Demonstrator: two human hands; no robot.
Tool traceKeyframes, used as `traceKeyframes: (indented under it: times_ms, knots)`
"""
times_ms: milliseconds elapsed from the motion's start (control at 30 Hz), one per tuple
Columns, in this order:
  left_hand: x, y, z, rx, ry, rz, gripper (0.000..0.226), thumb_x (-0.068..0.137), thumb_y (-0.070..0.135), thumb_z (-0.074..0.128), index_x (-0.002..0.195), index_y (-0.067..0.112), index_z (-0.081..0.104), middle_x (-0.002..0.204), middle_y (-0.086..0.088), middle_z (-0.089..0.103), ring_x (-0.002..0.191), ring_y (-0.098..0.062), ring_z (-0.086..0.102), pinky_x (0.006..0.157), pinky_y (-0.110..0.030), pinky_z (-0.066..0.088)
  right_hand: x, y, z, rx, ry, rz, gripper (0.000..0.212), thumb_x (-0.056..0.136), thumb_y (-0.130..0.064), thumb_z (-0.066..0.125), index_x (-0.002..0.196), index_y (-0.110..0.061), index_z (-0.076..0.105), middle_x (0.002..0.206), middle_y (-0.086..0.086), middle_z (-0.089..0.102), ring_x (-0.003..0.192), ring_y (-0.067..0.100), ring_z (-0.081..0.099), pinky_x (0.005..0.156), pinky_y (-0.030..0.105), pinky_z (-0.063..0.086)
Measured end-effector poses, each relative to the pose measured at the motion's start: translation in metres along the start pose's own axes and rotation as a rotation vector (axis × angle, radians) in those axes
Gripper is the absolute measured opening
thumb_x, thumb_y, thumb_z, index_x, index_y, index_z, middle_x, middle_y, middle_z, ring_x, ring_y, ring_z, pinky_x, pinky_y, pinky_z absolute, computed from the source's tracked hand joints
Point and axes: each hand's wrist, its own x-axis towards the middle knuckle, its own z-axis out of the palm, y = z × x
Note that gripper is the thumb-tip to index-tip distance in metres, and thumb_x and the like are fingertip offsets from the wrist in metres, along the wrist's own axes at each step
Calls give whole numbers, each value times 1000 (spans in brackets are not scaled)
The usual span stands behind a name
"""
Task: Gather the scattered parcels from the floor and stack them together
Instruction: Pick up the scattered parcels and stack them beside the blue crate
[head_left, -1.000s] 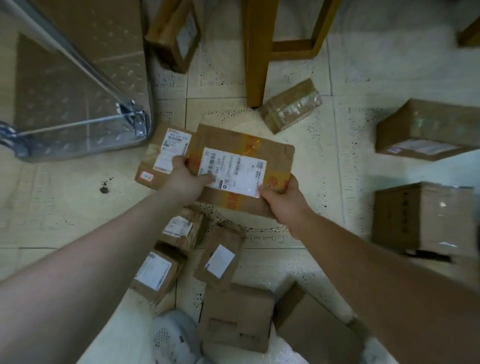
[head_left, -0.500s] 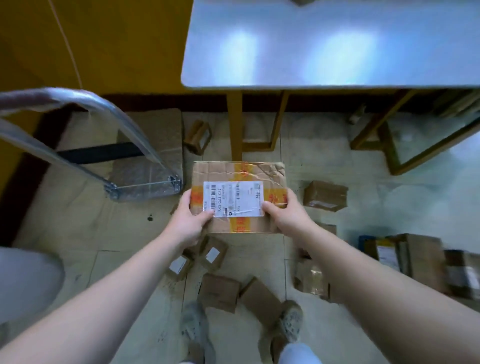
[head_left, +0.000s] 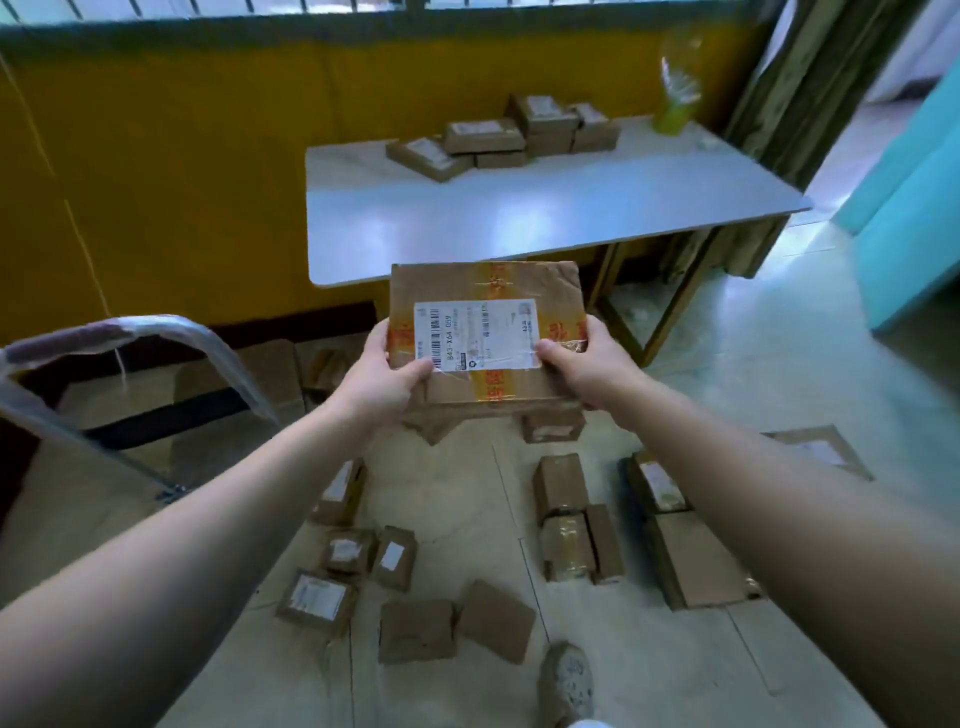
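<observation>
A flat brown parcel (head_left: 485, 291) with a white label and orange tape is held up at chest height, in front of the near edge of a white table (head_left: 519, 213). My left hand (head_left: 384, 376) grips its left side and my right hand (head_left: 587, 371) grips its right side. A second parcel edge (head_left: 441, 423) shows under it, pressed against its underside. A stack of parcels (head_left: 514, 137) lies at the table's far end. Several small brown parcels (head_left: 415, 629) are scattered on the floor below.
A metal trolley handle (head_left: 156, 332) arches at the left over its platform. A yellow-green bottle (head_left: 675, 88) stands on the table's far right corner. A yellow wall runs behind. My shoe (head_left: 566, 680) is at the bottom. A teal door (head_left: 909, 208) is at the right.
The view has risen from the floor to standing height. The parcel came up with both hands, from floor level to in front of the table.
</observation>
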Motion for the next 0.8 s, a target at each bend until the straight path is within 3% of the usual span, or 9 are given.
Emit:
traceKeyframes:
  times_ms: [100, 200, 267, 333, 400, 500, 633, 700, 800]
  knots:
    - [-21, 27, 13, -21, -62, 61, 56, 91, 32, 61, 137, 41, 29, 109, 14, 63, 92, -9, 66, 59, -25, 56, -32, -4, -35, 4, 55, 0, 54, 85, -54, 62, 127, -35, 33, 100, -12, 54, 84, 10, 58, 60, 28, 49]
    - [-39, 52, 35, -61, -119, 93, 60, 91, 31, 61, 138, 43, 27, 110, 11, 64, 93, -13, 68, 69, -34, 60, -57, -2, -75, -5, 97, 7, 59, 84, -56, 61, 130, -33, 33, 106, -6, 54, 93, 19, 60, 70, 39, 55]
    - [-49, 68, 55, -74, -144, 125, 61, 91, 30, 61, 139, 44, 27, 108, 12, 66, 89, -11, 70, 70, -34, 60, -70, 4, -104, 5, 126, 6, 62, 85, -55, 61, 134, -32, 32, 106, -6, 53, 95, 22, 58, 77, 44, 56]
    - [-59, 84, 80, -75, -172, 141, 61, 91, 31, 61, 139, 44, 27, 104, 15, 66, 83, -8, 71, 65, -31, 60, -82, 15, -135, 14, 150, 8, 62, 86, -54, 60, 136, -31, 30, 100, -8, 50, 90, 18, 56, 68, 38, 53]
    - [-71, 101, 116, -65, -206, 143, 62, 91, 32, 61, 139, 45, 26, 104, 14, 67, 79, -9, 72, 63, -34, 60, -95, 34, -171, 20, 182, 19, 63, 87, -52, 60, 137, -30, 30, 107, -4, 51, 87, 16, 54, 61, 34, 48]
    - [-88, 120, 172, -21, -241, 168, 60, 90, 35, 61, 138, 46, 26, 104, 15, 65, 75, -8, 71, 51, -27, 56, -109, 67, -223, 9, 220, 43, 60, 88, -51, 59, 136, -28, 31, 115, 1, 51, 88, 19, 54, 62, 34, 49]
    - [-114, 142, 261, 9, -282, 156, 65, 89, 38, 62, 141, 45, 24, 105, 16, 61, 78, -7, 68, 47, -22, 53, -130, 120, -299, -13, 262, 82, 60, 88, -52, 59, 135, -27, 33, 107, -1, 54, 90, 21, 58, 68, 38, 55]
    - [-124, 151, 304, 26, -316, 140, 68, 88, 39, 62, 143, 45, 21, 113, 11, 60, 81, -10, 68, 50, -27, 56, -138, 149, -335, 1, 288, 101, 62, 87, -53, 60, 136, -27, 33, 104, -4, 54, 89, 21, 59, 69, 39, 56]
    - [-138, 163, 357, 3, -379, 94, 74, 88, 38, 62, 144, 49, 15, 118, 6, 57, 84, -17, 70, 60, -37, 60, -147, 187, -375, 34, 326, 113, 61, 86, -51, 62, 135, -26, 36, 104, -5, 55, 85, 14, 57, 60, 31, 50]
